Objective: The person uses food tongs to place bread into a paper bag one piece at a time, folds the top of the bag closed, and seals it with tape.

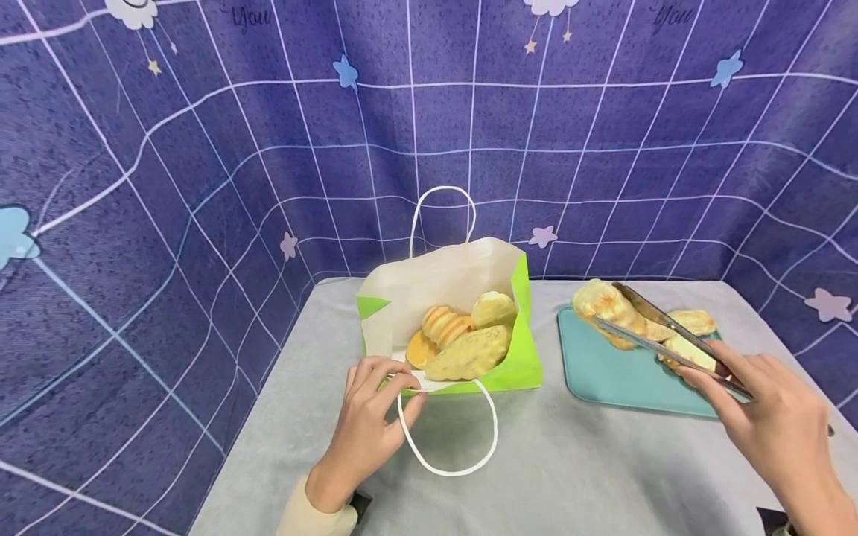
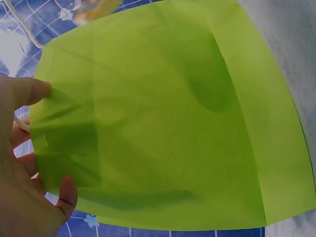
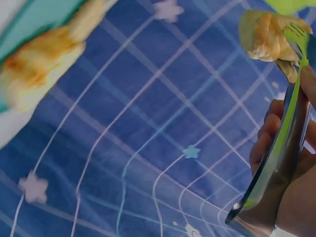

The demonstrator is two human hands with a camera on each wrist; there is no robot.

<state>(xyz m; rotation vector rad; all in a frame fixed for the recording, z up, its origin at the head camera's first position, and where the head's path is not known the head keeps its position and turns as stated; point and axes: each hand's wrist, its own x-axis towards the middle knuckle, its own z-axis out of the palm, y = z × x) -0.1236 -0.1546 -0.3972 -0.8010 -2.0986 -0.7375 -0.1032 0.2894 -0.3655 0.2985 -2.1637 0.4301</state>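
Observation:
My left hand (image 1: 369,409) pinches the near rim of a green paper bag (image 1: 526,365) between thumb and fingers. Several bread pieces lie in the bag: a striped roll (image 1: 442,325), a long speckled bread (image 1: 469,353), a round bun (image 1: 494,309) and a flat orange-brown piece partly covered. In the left wrist view, the bag's green outer side (image 2: 158,118) fills most of the picture. My right hand (image 1: 777,417) grips metal tongs (image 1: 650,312), whose tips clasp a golden-topped bread (image 1: 602,304) above the tray's left part. The right wrist view also has that bread (image 3: 269,37).
A teal tray (image 1: 603,380) on the right bears more bread pieces, among them a browned one (image 1: 695,321). The bag's white cord handles (image 1: 447,473) stick out front and back. A blue patterned cloth (image 1: 469,119) hangs behind the grey table (image 1: 536,476).

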